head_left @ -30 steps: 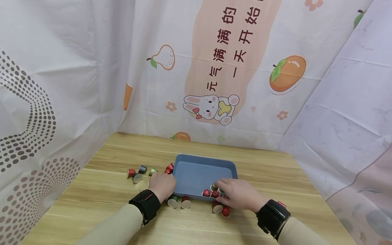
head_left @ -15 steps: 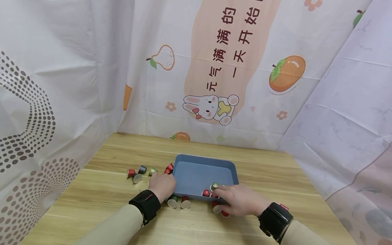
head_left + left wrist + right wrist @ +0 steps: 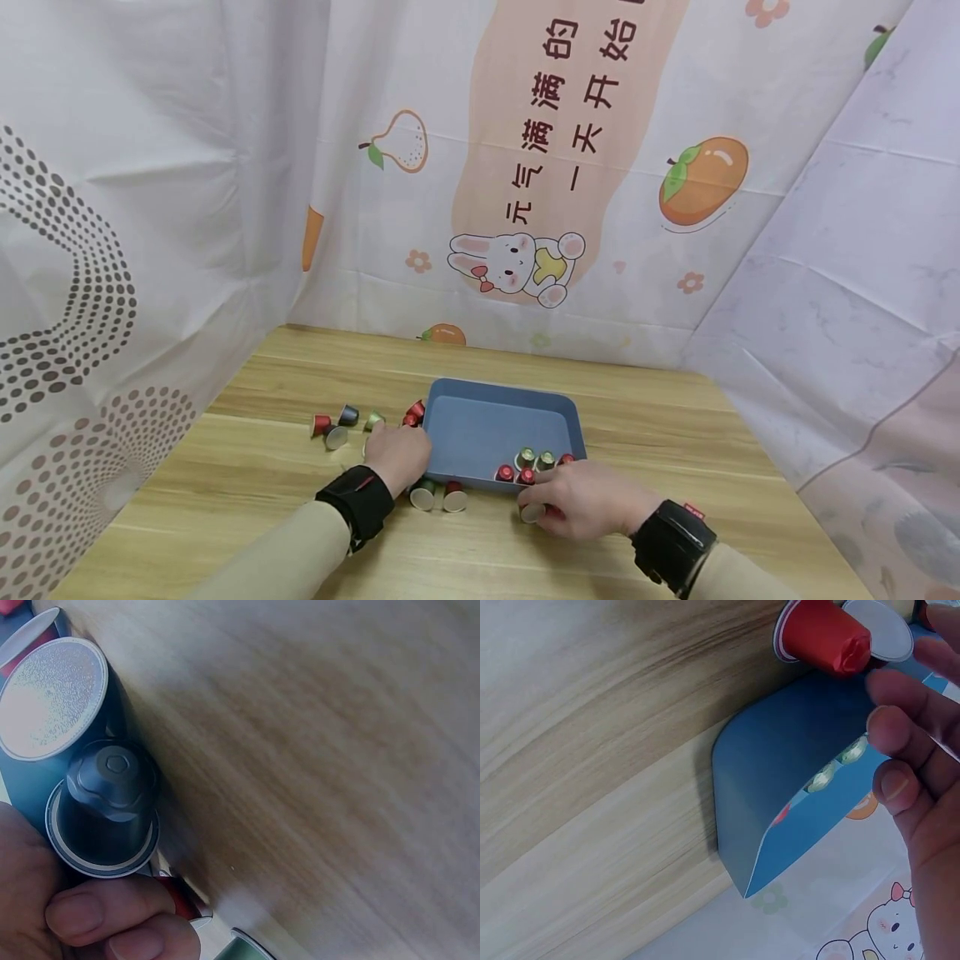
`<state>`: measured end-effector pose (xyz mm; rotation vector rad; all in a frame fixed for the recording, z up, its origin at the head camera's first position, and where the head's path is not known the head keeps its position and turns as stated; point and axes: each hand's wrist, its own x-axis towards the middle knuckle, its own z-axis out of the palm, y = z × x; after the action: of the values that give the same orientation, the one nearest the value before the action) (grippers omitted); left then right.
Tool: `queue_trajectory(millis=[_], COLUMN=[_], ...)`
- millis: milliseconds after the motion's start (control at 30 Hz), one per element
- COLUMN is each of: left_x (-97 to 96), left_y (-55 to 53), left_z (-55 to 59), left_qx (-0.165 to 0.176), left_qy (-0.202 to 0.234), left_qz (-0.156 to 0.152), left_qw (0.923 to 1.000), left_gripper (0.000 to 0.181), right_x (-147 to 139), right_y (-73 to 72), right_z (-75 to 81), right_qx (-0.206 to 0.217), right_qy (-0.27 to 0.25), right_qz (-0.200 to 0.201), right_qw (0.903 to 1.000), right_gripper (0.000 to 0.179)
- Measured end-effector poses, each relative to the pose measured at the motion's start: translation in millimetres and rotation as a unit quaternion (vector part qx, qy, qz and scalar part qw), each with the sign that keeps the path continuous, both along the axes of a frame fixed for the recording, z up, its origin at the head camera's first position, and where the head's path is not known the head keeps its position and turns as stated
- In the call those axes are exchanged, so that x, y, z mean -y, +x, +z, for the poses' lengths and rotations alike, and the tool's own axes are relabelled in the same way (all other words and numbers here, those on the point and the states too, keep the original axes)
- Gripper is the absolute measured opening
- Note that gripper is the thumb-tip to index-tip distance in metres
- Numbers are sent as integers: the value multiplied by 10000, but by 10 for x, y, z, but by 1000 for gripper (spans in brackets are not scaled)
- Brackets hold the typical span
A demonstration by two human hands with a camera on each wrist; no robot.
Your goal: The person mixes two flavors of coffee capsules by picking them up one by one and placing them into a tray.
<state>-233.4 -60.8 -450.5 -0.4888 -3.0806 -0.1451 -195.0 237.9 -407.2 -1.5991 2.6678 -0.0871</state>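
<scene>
My right hand (image 3: 581, 497) is at the near-right corner of a blue tray (image 3: 498, 425). Its fingers are spread in a loose bend at a coffee capsule (image 3: 532, 513) with a pale lid, lying against the tray's near wall; firm contact cannot be made out. Beside it a red capsule (image 3: 826, 636) lies next to the tray wall in the right wrist view. Inside the tray several capsules stand upright: green ones (image 3: 525, 457) and red ones (image 3: 506, 473). My left hand (image 3: 397, 456) rests by the tray's near-left corner. Its fingers are curled beside a dark upright capsule (image 3: 112, 784).
Left of the tray, loose capsules lie in a group, among them a red one (image 3: 321, 425) and a dark one (image 3: 348, 415). Two pale-lidded capsules, one green (image 3: 422, 497) and one red (image 3: 454, 499), lie along the near wall. A patterned curtain (image 3: 405, 275) hangs behind the wooden table (image 3: 637, 417).
My right hand has drawn back from inside the tray to the capsules in front of it, leaving several upright capsules visible there. My left hand has stayed in place.
</scene>
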Motion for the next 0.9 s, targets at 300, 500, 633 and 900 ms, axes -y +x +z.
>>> queue_trajectory(millis=[300,500,633,900], left_x=[4,11,10,5], left_y=[-5,-7,-25,-38], left_z=[18,7,-5,-32], left_qx=[125,105,49,8], left_qy=[113,135,-38,-110], left_qz=[37,2,2,31], left_qw=[9999,9999,10000,9999], left_gripper=[40,41,40,36], right_x=[6,4,12,30], right_y=[-9,-6,5,17], right_z=[0,-23,-23,-41], right_qx=[103,264,284,269], right_qy=[269,191,309,632], right_qz=[-237,-202,-270,-373], right_qw=[9993,9993,9988,9969], right_gripper=[20,15,15,19])
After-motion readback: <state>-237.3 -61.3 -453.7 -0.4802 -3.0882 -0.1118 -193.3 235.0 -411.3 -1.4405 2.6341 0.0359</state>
